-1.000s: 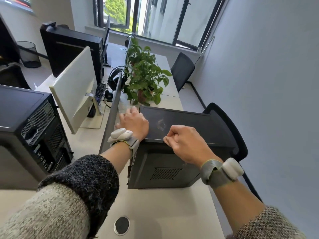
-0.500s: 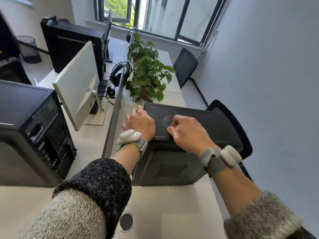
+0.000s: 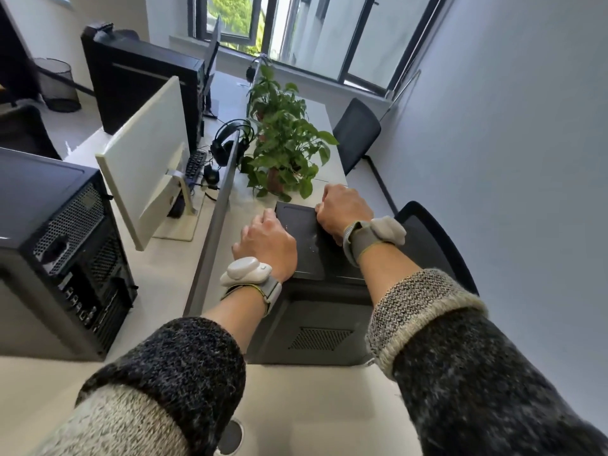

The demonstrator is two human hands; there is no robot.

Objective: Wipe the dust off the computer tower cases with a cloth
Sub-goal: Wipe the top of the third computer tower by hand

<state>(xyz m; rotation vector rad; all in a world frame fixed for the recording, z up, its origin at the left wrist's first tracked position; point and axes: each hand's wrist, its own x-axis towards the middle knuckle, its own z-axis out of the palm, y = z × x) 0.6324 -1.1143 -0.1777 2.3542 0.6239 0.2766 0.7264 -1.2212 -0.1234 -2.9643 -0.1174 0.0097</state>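
The tower case point(image 3: 302, 245) sits on the desk point(image 3: 312, 406) straight ahead of you, just right of the grey partition point(image 3: 217, 225), with its dark top panel facing up. Your left hand point(image 3: 266, 245) lies on the near left of that panel, fingers curled over the left edge and gripping it. Your right hand point(image 3: 342, 209) is bunched at the panel's far right corner (its fingers are hidden behind the knuckles, so I cannot tell whether it clutches anything). Just beyond the case stands a potted plant point(image 3: 286, 149), and a black chair point(image 3: 427, 238) is to its right. Across the partition stand a second tower point(image 3: 49, 232) and a white monitor point(image 3: 148, 153).
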